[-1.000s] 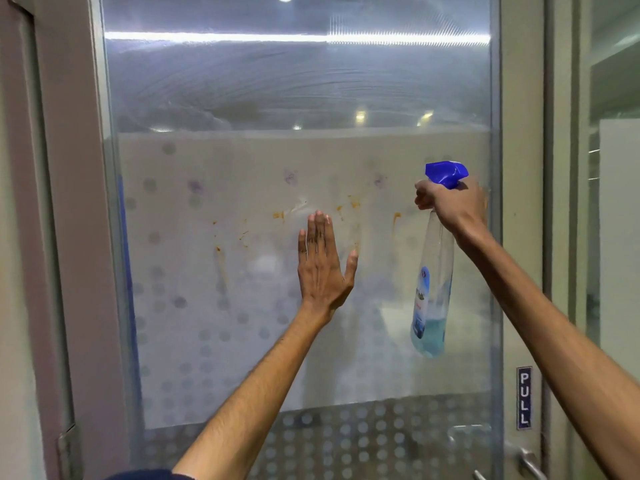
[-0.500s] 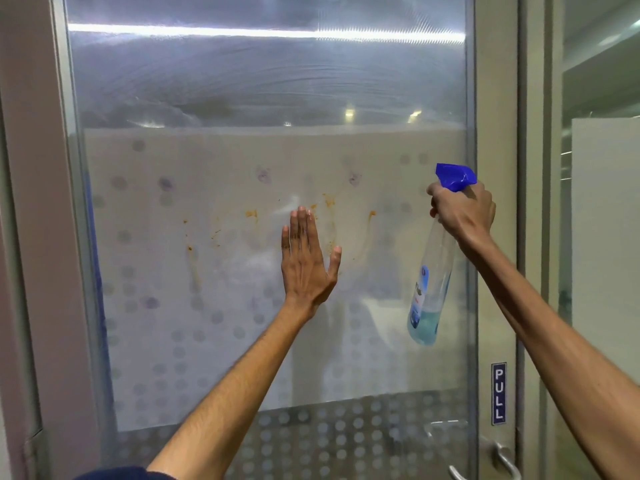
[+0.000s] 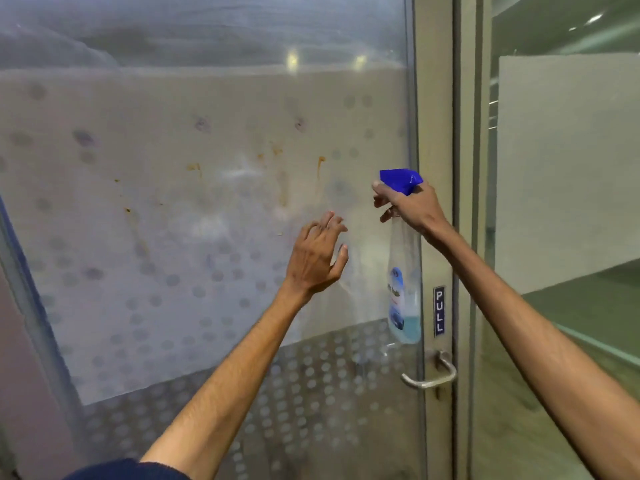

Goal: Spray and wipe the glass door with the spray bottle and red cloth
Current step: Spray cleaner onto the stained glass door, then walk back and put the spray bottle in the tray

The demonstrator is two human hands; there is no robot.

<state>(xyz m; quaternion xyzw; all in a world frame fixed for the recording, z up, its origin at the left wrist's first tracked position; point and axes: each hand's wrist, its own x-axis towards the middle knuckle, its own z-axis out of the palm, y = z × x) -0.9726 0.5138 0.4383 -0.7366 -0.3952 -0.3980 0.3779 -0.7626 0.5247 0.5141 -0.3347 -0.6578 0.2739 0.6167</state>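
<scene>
The glass door (image 3: pixel 173 237) fills the view, frosted with grey dots and marked by orange-brown drips and smudges. My right hand (image 3: pixel 412 207) grips the neck of a clear spray bottle (image 3: pixel 403 296) with a blue trigger head and a little blue liquid at the bottom, held upright near the door's right edge. My left hand (image 3: pixel 317 254) hovers in front of the glass just left of the bottle, fingers loosely curled, holding nothing. No red cloth is in view.
A metal lever handle (image 3: pixel 431 374) sticks out at the door's right edge below a PULL sign (image 3: pixel 439 310). A beige door frame (image 3: pixel 434 98) and a fixed glass panel (image 3: pixel 554 168) stand to the right. A pinkish frame runs down the left.
My left hand has lifted off the glass, its flat fingers now loosely curled, and moved right toward the bottle. The view has swung right and down, bringing the door handle into sight.
</scene>
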